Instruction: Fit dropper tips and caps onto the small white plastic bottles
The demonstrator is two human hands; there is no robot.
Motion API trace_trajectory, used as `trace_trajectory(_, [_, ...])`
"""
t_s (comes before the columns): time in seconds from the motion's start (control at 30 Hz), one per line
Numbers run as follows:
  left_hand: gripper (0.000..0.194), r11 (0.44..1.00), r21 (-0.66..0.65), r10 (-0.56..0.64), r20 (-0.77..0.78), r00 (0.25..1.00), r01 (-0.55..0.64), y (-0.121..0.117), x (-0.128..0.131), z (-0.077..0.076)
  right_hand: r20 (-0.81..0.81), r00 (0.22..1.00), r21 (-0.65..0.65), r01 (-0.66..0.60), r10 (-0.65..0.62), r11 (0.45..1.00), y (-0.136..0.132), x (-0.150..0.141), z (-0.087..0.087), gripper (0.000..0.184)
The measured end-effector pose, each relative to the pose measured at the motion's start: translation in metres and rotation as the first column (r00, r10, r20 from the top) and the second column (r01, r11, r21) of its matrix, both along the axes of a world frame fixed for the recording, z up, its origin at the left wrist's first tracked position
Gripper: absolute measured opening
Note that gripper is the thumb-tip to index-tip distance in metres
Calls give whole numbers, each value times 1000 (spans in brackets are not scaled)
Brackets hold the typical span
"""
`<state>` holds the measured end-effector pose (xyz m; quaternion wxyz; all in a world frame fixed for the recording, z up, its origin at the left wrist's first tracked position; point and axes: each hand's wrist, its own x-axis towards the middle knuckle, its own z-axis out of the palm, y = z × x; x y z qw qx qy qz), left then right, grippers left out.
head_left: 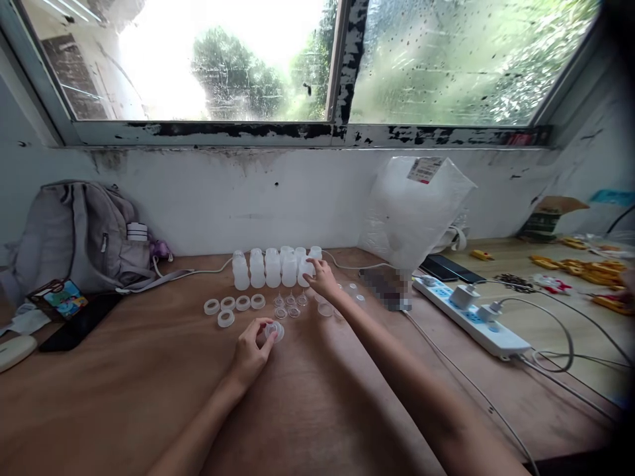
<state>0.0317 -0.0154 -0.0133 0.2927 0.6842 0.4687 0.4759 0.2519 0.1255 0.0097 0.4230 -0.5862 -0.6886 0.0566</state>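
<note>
My left hand (253, 354) is near the middle of the table, its thumb and fingers pinching a translucent round bottle collar (274, 332); a clear piece seems to sit inside it. At the right end of a row of frosted plastic bottles (272, 268), my right hand (323, 279) has its fingers and thumb on a bottle (303, 270). Part of that bottle is hidden behind the fingers. Several white collar rings (243, 303) lie left of centre. Beside them stand several clear nipples (291, 299). Round translucent caps (325, 309) lie partly behind my right forearm.
A grey backpack (84, 225) and a dark phone (82, 322) are at the left. To the right lie a white power strip (471, 317) with plugs and cables, and dark phones (454, 269). A large plastic bag (411, 211) leans on the wall. Yellow tools (585, 268) lie far right.
</note>
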Motion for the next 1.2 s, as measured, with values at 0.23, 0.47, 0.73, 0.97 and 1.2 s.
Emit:
trace_trajectory(0.23, [19, 993, -100, -47, 211, 976, 69, 4, 0, -3, -11, 1000, 61, 12, -11, 998, -10, -2, -4, 11])
trace_trajectory(0.47, [19, 989, -131, -37, 240, 970, 70, 8, -2, -5, -115, 993, 200, 28, -5, 979, -56, 1, 22, 11])
trace_trajectory(0.73, [22, 976, -212, 20, 312, 950, 49, 13, -3, -9, -199, 952, 182, -198, 233, 963, -120, -18, 16, 18])
trace_trajectory(0.97, [28, 956, -286, 46, 357, 933, 62, 9, 1, -6, -187, 898, 157, -372, 397, 915, -133, -27, -11, 40])
trace_trajectory(1.2, [30, 916, -393, 129, 484, 866, 83, 3, 4, 2, -220, 868, -82, -472, 446, 878, -139, -41, -24, 51])
